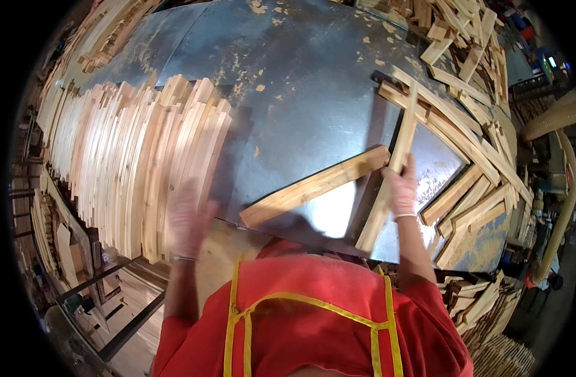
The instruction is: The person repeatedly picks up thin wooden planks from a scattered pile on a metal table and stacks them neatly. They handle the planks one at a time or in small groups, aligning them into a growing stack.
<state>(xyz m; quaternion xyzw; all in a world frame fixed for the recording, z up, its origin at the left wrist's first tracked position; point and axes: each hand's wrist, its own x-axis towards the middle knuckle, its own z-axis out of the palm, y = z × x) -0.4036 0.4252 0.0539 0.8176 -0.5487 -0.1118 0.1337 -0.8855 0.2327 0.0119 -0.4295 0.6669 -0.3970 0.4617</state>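
My right hand (pixel 402 191), in a pale glove, is closed round a long wooden strip (pixel 388 195) that slants across the right of the metal-topped table. A shorter wooden board (pixel 313 187) lies at an angle on the tabletop, its far end close to the held strip. My left hand (pixel 190 217), also gloved, is smeared by motion at the near right edge of a row of stacked wooden strips (pixel 143 157). Its fingers cannot be made out clearly.
The worn metal tabletop (pixel 288 94) stretches ahead. More wooden strips (pixel 470 151) lie loosely on its right side, with a heap of offcuts (pixel 467 38) at the far right. Metal bars (pixel 134 323) stand at the lower left. A ribbed hose (pixel 564 201) hangs at the right.
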